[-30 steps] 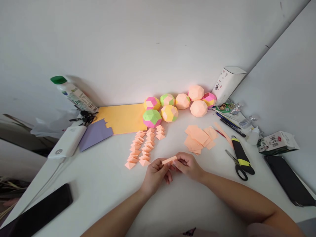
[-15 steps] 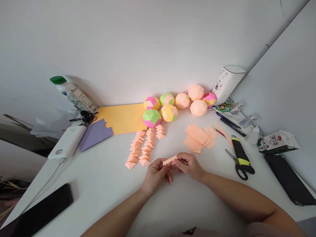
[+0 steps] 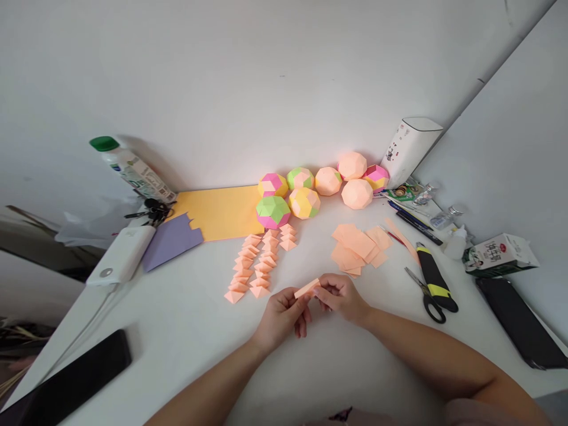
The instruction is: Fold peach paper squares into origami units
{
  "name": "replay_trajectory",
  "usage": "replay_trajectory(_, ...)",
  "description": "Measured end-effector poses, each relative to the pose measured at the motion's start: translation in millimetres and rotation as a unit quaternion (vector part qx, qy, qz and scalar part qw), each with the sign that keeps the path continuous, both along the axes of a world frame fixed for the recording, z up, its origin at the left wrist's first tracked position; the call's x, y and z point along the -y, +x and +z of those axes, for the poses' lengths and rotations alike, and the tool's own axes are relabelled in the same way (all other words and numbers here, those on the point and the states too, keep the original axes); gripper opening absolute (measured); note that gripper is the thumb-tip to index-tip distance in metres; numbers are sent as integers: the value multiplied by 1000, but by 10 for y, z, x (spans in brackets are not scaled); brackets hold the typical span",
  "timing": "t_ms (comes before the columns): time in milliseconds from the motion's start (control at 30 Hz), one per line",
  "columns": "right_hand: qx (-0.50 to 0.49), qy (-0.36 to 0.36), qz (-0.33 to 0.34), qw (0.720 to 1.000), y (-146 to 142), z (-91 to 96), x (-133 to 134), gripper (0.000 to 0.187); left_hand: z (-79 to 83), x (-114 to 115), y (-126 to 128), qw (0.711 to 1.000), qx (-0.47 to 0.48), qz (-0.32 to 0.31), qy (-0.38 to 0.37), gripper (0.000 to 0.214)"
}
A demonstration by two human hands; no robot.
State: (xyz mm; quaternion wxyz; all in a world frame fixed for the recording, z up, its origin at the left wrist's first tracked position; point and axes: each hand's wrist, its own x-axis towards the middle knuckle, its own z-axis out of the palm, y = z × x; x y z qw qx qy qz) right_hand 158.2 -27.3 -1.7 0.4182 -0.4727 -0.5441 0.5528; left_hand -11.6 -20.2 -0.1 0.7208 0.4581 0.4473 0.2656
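Between my two hands is a narrow folded piece of peach paper (image 3: 307, 288), tilted up to the right. My left hand (image 3: 284, 315) pinches its left part, thumb on the near side. At the other end my right hand (image 3: 341, 297) grips it between thumb and fingers. Beyond my right hand lies a loose pile of flat peach paper pieces (image 3: 355, 247). Rows of folded peach paper units (image 3: 242, 269) stand past my left hand, with a shorter row (image 3: 288, 238) beside them. Several faceted paper balls (image 3: 274, 212) in peach, yellow, green and pink sit against the wall.
Scissors (image 3: 428, 299) and a black-yellow utility knife (image 3: 432, 278) lie to the right, near pens (image 3: 415, 223), a milk carton (image 3: 499, 255) and a black phone (image 3: 517, 322). Left are yellow card (image 3: 222, 213), purple card (image 3: 173, 242), a white power bank (image 3: 120, 254), a bottle (image 3: 137, 171) and a dark device (image 3: 80, 378).
Both hands keep hold of the folded paper, which has shifted very slightly to the right. The things on the table have stayed where they were.
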Motion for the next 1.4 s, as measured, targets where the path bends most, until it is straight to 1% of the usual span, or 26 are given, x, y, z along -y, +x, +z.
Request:
replay_trajectory(167,4,2,17,1000,5,7,-4,27,-21,21,0,1000,3,1,8,33)
replay_trajectory(333,-1,17,44,999,2,27,-10,24,-62,28,-6,999,22,-11,35,32)
replay_trajectory(500,-69,11,115,991,-12,89,-2,16,-87,37,-22,998,19,-25,49,31)
replay_trajectory(567,-79,8,124,989,-7,78,3,14,-92,55,-27,997,10,-32,63,30)
replay_trajectory(700,-14,33,92,995,12,1,9,8,-101,105,-27,993,-15,-41,107,26)
replay_trajectory(767,16,53,88,995,14,-29,11,4,-106,126,-22,991,-25,-45,126,25)
replay_trajectory(900,51,89,80,992,0,-32,17,4,-107,141,-12,987,-44,-54,143,25)
replay_trajectory(967,58,94,75,991,-7,-16,26,4,-98,126,-11,989,-34,-58,134,26)
replay_trajectory(1033,49,79,77,993,-7,-1,35,5,-80,94,-15,992,-6,-62,107,28)
replay_trajectory(1167,-14,32,58,998,10,10,33,9,-40,10,-33,996,23,-74,52,40)
replay_trajectory(1300,-98,5,31,995,42,-3,-9,12,-42,-28,-51,997,58,-41,29,39)
replay_trajectory(1400,-119,8,22,993,45,-4,-23,15,-63,-23,-52,996,77,-28,25,39)
